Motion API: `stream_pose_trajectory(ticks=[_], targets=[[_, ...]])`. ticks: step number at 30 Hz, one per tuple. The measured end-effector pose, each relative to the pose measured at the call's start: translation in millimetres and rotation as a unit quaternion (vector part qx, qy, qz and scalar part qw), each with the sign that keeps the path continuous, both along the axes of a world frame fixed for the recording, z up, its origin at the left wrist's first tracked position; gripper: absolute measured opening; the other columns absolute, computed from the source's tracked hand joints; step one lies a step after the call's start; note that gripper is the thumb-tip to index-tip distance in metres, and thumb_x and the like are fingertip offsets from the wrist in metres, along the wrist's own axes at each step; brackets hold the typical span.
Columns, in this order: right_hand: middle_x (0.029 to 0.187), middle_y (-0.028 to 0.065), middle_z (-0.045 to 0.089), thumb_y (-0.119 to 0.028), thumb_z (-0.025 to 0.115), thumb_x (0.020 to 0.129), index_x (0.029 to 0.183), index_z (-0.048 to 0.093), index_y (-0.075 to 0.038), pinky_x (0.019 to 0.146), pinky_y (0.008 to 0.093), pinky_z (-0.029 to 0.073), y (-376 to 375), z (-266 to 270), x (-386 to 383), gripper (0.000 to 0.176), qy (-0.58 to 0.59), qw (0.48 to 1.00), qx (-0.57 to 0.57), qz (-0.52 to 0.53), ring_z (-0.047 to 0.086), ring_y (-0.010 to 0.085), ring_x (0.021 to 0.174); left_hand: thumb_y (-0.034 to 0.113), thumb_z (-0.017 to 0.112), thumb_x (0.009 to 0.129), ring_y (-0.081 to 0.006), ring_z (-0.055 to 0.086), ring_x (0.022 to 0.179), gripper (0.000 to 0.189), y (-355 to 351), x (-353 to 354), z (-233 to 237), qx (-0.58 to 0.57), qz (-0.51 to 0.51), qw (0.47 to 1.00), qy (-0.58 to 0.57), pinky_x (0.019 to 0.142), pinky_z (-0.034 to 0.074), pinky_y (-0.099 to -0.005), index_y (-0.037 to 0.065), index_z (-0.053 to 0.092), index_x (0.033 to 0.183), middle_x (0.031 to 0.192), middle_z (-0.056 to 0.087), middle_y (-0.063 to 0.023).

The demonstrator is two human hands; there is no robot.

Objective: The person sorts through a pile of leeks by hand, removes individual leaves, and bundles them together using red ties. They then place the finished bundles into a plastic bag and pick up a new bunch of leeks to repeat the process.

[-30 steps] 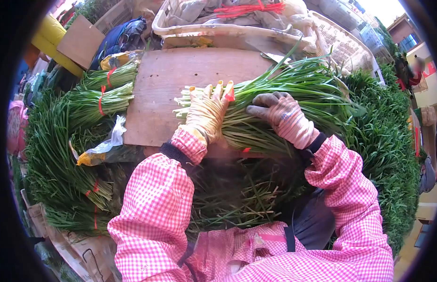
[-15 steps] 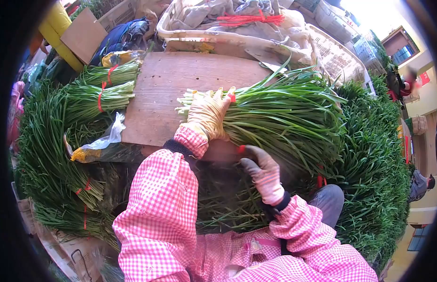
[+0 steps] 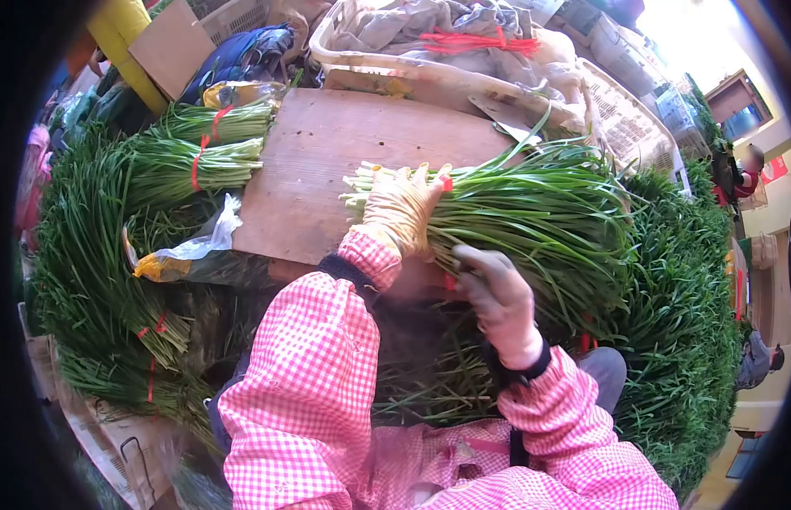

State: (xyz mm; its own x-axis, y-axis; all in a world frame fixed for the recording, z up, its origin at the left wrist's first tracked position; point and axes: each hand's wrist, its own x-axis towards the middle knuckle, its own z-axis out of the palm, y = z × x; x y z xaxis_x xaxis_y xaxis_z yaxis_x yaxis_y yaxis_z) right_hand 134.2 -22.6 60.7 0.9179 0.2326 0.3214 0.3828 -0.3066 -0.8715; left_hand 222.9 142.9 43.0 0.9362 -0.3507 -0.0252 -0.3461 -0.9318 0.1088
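A bunch of garlic chives (image 3: 532, 204) lies across the wooden board (image 3: 327, 136), its pale cut ends to the left and leaves to the right. My left hand (image 3: 400, 204), in a yellowish glove, is closed over the bunch near the stem ends. A bit of red tie (image 3: 446, 184) shows by its fingertips. At the board's near edge, below the bunch, my right hand (image 3: 500, 297) is gloved with curled fingers. A red tie end (image 3: 450, 281) shows at those fingers, pinched as far as I can see. The stretch beneath the stems is hidden.
Bunches with red ties (image 3: 196, 166) lie left of the board. Loose chives (image 3: 685, 297) are heaped at the right. Behind the board stands a white crate (image 3: 370, 61) with cloth and red ties (image 3: 480, 41); a flat metal blade (image 3: 503, 117) lies before it. People are in the right background.
The view has shifted, so the board and bunch appear further right. My right hand has turned slightly, with the red tie end still at its fingers. The left hand keeps its hold.
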Motion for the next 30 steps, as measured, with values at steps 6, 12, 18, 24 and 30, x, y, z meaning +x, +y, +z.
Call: stream_pose_trajectory(ticks=[6, 12, 18, 24, 30], targets=[[0.096, 0.0138, 0.061, -0.001, 0.063, 0.078, 0.113, 0.058, -0.003, 0.081, 0.032, 0.045, -22.3, -50.8, -30.6, 0.036, 0.029, 0.996, -0.072, -0.034, 0.059, 0.0261, 0.09, 0.048, 0.084, 0.038, -0.0322, 0.044, 0.119, 0.122, -0.5, 0.8, 0.2, -0.009, 0.001, 1.0, 0.009, 0.098, 0.032, -0.0507, 0.013, 0.025, 0.14, 0.133, 0.043, -0.0161], [0.089, 0.0108, 0.062, 0.001, 0.065, 0.076, 0.101, 0.063, -0.005, 0.072, 0.0308, 0.048, -4.7, -63.2, -5.2, 0.027, -0.047, 0.993, -0.094, 0.049, 0.06, 0.0251, 0.078, 0.047, 0.084, 0.037, -0.0317, 0.044, 0.118, 0.121, -0.6, -1.0, 0.8, -0.006, 0.006, 1.0, -0.004, 0.097, 0.033, -0.0509, 0.013, 0.027, 0.139, 0.132, 0.044, -0.0165], [0.078, 0.0004, 0.062, -0.004, 0.056, 0.087, 0.094, 0.065, -0.005, 0.062, 0.0218, 0.048, 14.6, -23.8, 50.8, 0.011, 0.268, 0.915, 0.292, -0.075, 0.058, 0.0075, 0.068, 0.049, 0.084, 0.041, -0.0321, 0.043, 0.12, 0.115, 2.0, 16.5, 15.1, -0.029, 0.015, 0.996, 0.084, 0.099, 0.033, -0.0494, 0.014, 0.031, 0.137, 0.134, 0.043, -0.0134], [0.076, 0.0018, 0.062, -0.009, 0.064, 0.082, 0.09, 0.064, -0.002, 0.058, 0.0209, 0.048, 15.5, -0.3, 115.7, 0.011, 0.302, 0.931, 0.2, -0.041, 0.059, 0.01, 0.061, 0.048, 0.084, 0.043, -0.0337, 0.044, 0.12, 0.117, 1.5, 37.3, 35.1, -0.038, 0.019, 0.976, 0.215, 0.1, 0.034, -0.0448, 0.013, 0.028, 0.139, 0.132, 0.045, -0.015], [0.078, 0.0014, 0.063, -0.007, 0.064, 0.083, 0.095, 0.065, -0.003, 0.057, 0.0199, 0.048, 13.8, -24.9, 91.2, 0.013, 0.272, 0.933, 0.232, -0.049, 0.058, 0.0085, 0.062, 0.058, 0.082, 0.038, -0.0319, 0.035, 0.127, 0.133, -7.1, 15.3, 18.3, 0.026, 0.024, 0.991, 0.126, 0.102, 0.024, -0.057, 0.01, 0.016, 0.143, 0.141, 0.033, -0.0144]])
